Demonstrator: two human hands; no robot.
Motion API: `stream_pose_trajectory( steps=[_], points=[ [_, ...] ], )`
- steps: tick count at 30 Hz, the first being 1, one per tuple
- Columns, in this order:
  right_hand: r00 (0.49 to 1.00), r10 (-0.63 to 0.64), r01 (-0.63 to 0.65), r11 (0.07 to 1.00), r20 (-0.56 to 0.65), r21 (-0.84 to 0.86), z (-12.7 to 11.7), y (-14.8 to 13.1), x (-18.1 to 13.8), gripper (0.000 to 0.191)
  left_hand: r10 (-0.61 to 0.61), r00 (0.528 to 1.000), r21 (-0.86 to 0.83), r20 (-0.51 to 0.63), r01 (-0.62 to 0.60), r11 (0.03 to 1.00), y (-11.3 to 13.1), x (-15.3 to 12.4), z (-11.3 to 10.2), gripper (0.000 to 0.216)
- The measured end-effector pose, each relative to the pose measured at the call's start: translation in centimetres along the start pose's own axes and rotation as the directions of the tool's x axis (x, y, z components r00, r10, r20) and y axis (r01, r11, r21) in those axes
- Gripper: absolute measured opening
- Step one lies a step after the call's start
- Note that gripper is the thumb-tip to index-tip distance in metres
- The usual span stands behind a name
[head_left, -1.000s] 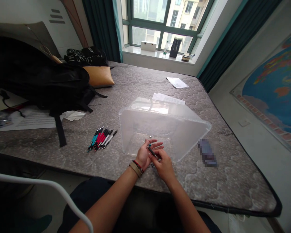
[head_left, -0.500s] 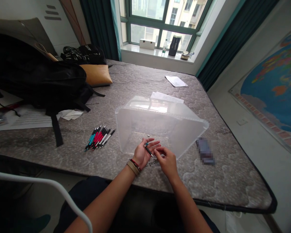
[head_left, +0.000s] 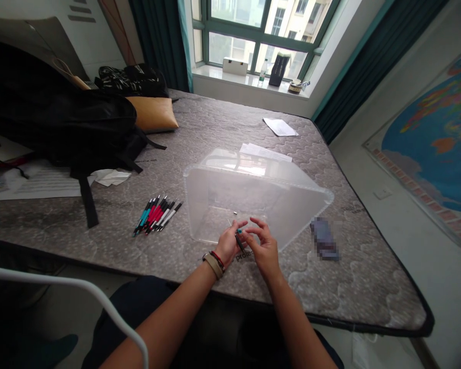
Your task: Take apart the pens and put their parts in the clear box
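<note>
In front of the clear plastic bin, my left hand (head_left: pixel 226 247) is closed around the black lower part of a disassembled pen (head_left: pixel 239 243). A thin refill-like rod sticks up by its fingers. My right hand (head_left: pixel 266 252) pinches with thumb and forefinger at a small teal pen part (head_left: pixel 239 231) just above the black piece; its other fingers are raised. Exactly where the parts join is hidden by the fingers. A tiny metal piece (head_left: pixel 235 212) lies inside the bin, beyond my hands.
The clear bin (head_left: pixel 303 202) lies on its side, opening toward me, on a quilted mattress (head_left: pixel 353 277). Several teal, red and white pens (head_left: pixel 157 215) lie at left. A blurred phone-like object (head_left: pixel 325 239) is at right. A black backpack (head_left: pixel 61 107) and papers (head_left: pixel 265 151) lie farther off.
My right fingertips have moved up from the black piece's tip to the teal part. My left fingers have curled in from a more open palm. The view has shifted slightly.
</note>
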State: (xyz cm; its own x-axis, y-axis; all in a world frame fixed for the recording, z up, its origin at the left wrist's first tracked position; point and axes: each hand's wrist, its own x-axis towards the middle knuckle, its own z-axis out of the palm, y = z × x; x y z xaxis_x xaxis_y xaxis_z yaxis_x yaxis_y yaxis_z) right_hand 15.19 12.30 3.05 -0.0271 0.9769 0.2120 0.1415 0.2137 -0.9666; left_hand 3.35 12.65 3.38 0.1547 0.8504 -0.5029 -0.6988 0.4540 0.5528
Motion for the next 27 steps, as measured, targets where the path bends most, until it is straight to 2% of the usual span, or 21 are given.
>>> stream_pose_trajectory(
  steps=[4, 9, 14, 18, 27],
  points=[
    [0.999, 0.028, -0.028, 1.0, 0.046, -0.002, 0.6, 0.0, -0.1, 0.014, -0.006, 0.998, -0.029, 0.06, 0.007, 1.0, -0.4, -0.1, 0.3, 0.04],
    [0.996, 0.089, -0.09, 0.994, 0.017, 0.059, 0.9, 0.1, -0.1, 0.018, -0.02, 0.998, 0.031, 0.066, 0.018, 0.999, -0.4, 0.0, 0.1, 0.043],
    [0.991, 0.126, -0.131, 0.983, 0.045, 0.132, 1.0, 0.0, -0.2, 0.016, 0.102, 0.993, 0.122, 0.054, -0.108, 0.987, -0.3, 0.3, -0.1, 0.043],
    [0.996, 0.083, -0.087, 0.991, 0.039, 0.1, 1.2, -0.2, -0.5, 0.015, 0.183, 0.982, 0.143, 0.048, -0.188, 0.972, -0.3, 0.5, -0.4, 0.044],
    [0.998, 0.01, -0.012, 0.999, 0.063, 0.033, 1.4, -0.8, -0.8, 0.019, 0.186, 0.982, 0.126, 0.022, -0.187, 0.974, 0.1, 0.2, -0.1, 0.04]
  ],
)
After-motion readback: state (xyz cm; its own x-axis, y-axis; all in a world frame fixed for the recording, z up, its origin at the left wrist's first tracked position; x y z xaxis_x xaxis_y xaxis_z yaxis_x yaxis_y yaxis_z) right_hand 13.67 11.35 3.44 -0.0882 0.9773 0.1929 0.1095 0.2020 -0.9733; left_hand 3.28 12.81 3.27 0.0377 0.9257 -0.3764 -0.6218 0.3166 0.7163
